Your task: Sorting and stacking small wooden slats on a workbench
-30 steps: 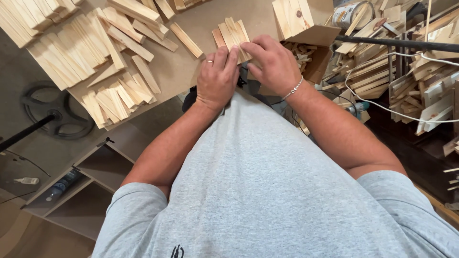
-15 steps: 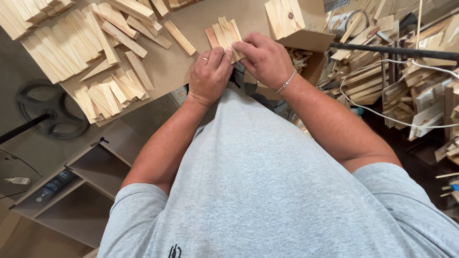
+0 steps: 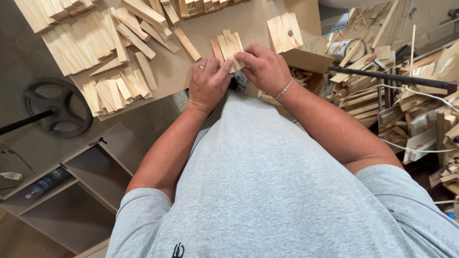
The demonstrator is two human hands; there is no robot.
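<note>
A small bundle of short pale wooden slats (image 3: 228,44) lies fanned out on the brown worktable (image 3: 205,24), near its front edge. My left hand (image 3: 208,83), with a ring on one finger, grips the bundle's near end from the left. My right hand (image 3: 265,67), with a thin bracelet on the wrist, closes over the same end from the right. The fingertips of both hands meet on the slats. My grey shirt fills the lower half of the view.
Several rows and heaps of similar slats (image 3: 95,48) cover the table's left side. A cardboard box (image 3: 306,64) of offcuts stands right of my hands, with a metal can (image 3: 346,48) and scrap wood piles (image 3: 411,100) beyond. A black wheel (image 3: 55,107) and low shelf (image 3: 81,191) are on the left.
Both hands stay on the slat bundle, shifting their fingers a little. The view has drifted, so the table and hands sit slightly differently in frame.
</note>
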